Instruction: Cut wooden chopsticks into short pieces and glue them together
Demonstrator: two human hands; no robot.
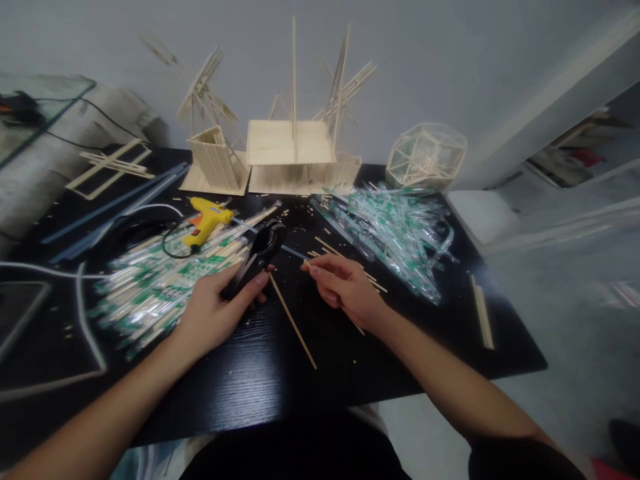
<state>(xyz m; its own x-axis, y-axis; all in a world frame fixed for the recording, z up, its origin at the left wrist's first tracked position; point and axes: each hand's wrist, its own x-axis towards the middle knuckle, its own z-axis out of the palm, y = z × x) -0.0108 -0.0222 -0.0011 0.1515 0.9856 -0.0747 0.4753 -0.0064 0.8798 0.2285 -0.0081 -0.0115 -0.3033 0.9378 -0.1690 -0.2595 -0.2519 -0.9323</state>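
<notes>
The left hand [219, 305] grips a black clamp-like tool [256, 259]. The right hand [345, 287] pinches a small pale wooden piece [307, 264]. A yellow glue gun [206, 219] lies far left.

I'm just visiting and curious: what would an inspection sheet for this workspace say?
Surface: black table, scattered with small wood bits.
Things in use: black clamp-like tool; what looks like a thin stick; yellow glue gun lying on wrapped sticks.
Clutter: clear-and-green wrappers, loose sticks.
Hands: left hand grips the tool; right hand pinches the stick.
Cables: black cord at the glue gun; white cable at the left.
Surroundings: stick-built structures at the table's back, grey wall behind.
</notes>
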